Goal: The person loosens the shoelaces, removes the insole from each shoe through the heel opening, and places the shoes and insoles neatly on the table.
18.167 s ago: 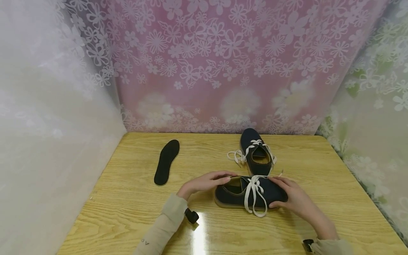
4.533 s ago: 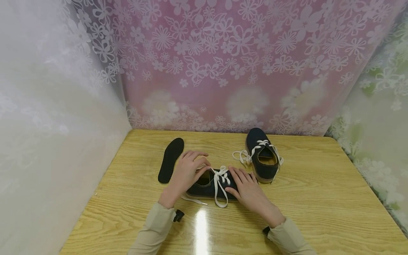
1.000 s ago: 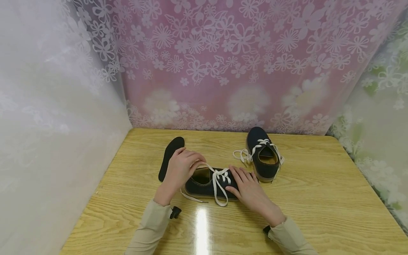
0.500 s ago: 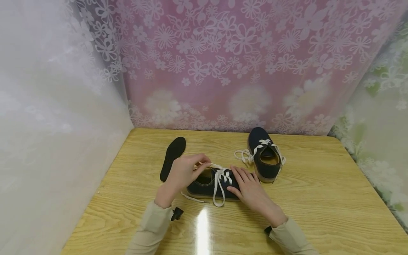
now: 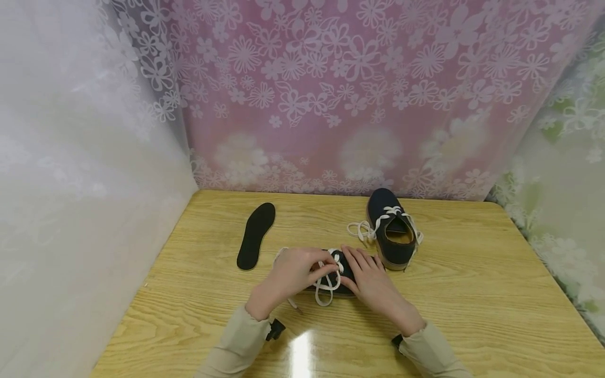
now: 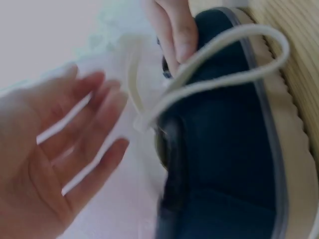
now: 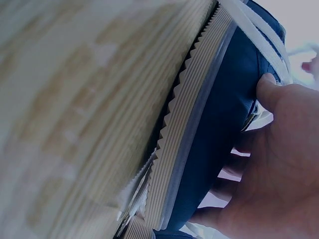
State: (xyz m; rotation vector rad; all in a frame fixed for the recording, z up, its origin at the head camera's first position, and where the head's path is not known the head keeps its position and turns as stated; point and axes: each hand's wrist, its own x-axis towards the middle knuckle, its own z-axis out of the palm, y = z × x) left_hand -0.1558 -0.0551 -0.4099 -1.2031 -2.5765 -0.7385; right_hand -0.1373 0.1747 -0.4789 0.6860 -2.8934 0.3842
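A dark navy lace-up shoe (image 5: pixel 347 271) lies sideways on the table, toe to the right, its heel hidden behind my left hand (image 5: pixel 295 270). In the head view my left thumb and fingertips pinch a strand of the white shoelace (image 5: pixel 324 303) near the eyelets; in the left wrist view the fingers (image 6: pixel 92 134) look spread and blurred, with a lace loop (image 6: pixel 269 35) over the shoe's side. Gripping the toe end is my right hand (image 5: pixel 375 289), with its thumb on the near side and fingers across the top.
A matching shoe (image 5: pixel 382 202) with loosened laces stands behind and to the right, toe toward the curtain (image 5: pixel 293 157). Left of it lies a black insole (image 5: pixel 255 236) on the wooden table (image 5: pixel 189 315).
My left hand has moved right and nearer, from above the shoe opening to the eyelets, bringing a lace strand across the shoe. The insole is now fully uncovered. My right hand has stayed.
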